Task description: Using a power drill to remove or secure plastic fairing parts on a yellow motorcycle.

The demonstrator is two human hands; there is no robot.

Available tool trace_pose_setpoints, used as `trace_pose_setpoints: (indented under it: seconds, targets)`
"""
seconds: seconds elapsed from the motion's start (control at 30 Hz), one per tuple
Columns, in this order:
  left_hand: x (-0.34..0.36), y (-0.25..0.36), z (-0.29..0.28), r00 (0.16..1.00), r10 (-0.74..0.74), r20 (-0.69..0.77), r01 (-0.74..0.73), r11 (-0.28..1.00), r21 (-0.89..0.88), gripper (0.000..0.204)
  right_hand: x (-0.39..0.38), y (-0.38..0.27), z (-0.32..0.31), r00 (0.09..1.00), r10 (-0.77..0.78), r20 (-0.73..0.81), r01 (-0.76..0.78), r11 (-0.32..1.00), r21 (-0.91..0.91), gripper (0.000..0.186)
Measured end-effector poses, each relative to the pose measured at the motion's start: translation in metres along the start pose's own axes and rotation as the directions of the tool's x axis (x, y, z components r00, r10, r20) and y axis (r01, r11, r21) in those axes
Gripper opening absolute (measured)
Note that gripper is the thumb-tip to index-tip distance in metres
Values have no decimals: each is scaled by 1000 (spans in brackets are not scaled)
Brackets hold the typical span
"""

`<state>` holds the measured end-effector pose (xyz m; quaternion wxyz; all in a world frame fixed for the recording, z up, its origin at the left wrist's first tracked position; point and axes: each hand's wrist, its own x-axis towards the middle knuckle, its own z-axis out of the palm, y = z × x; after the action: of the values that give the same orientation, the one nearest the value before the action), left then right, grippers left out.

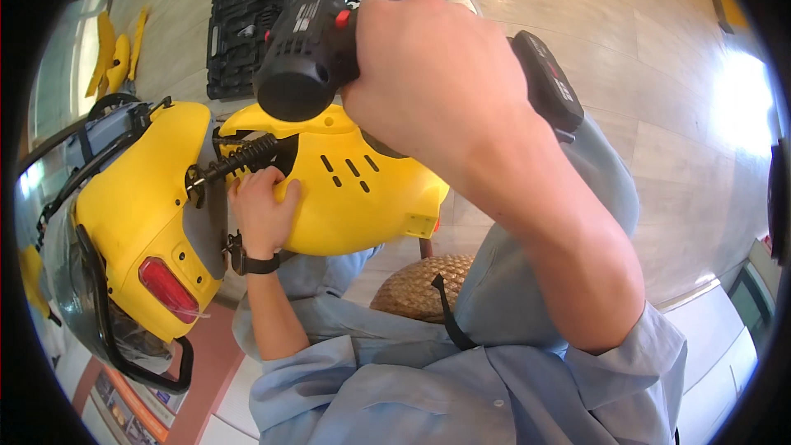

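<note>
My right hand [437, 74] is raised in the middle, its fingers wrapped round the handle of a black cordless drill [301, 53] with a red button. The drill's battery [545, 74] sticks out on the far side of my wrist. My left hand [265, 210], below and to the left, has its fingers bent over the edge of a yellow fender [346, 210] with slots, its thumb apart on the surface. Beside those fingers a black coil-spring shock absorber [235, 161] runs between the fender and a yellow scooter body [136, 210]. My right hand and the drill cover the fender's upper part.
An opened black tool case [247, 33] lies on the wood-look floor [610, 16] beyond the fender. A red tail light [167, 287] and black tube bar [103, 288] are at the left. A woven seat [420, 284] shows beneath me. Yellow parts [119, 58] rest far left.
</note>
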<state>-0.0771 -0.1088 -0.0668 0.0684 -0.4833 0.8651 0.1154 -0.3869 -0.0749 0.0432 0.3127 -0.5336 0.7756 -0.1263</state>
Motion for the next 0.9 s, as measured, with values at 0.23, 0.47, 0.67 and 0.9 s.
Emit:
trace_pose_setpoints:
  seconds: [0.23,0.47,0.67,0.9]
  targets:
    - [6,-2,-3,989,-51,136,52,999,-4,28,-4,16,7,982,-145,-124,152,987,46,20]
    - [3,-11,3,992,-35,125,35,999,-1,31,8,6,-11,990,-104,100,106,994,-5,36]
    - [-1,-11,-3,996,-42,81,41,999,8,29,4,-1,9,982,-176,68,180,982,-54,22]
    - [5,-9,6,999,-6,51,10,996,-86,26,-2,16,-3,945,-257,201,298,931,-209,19]
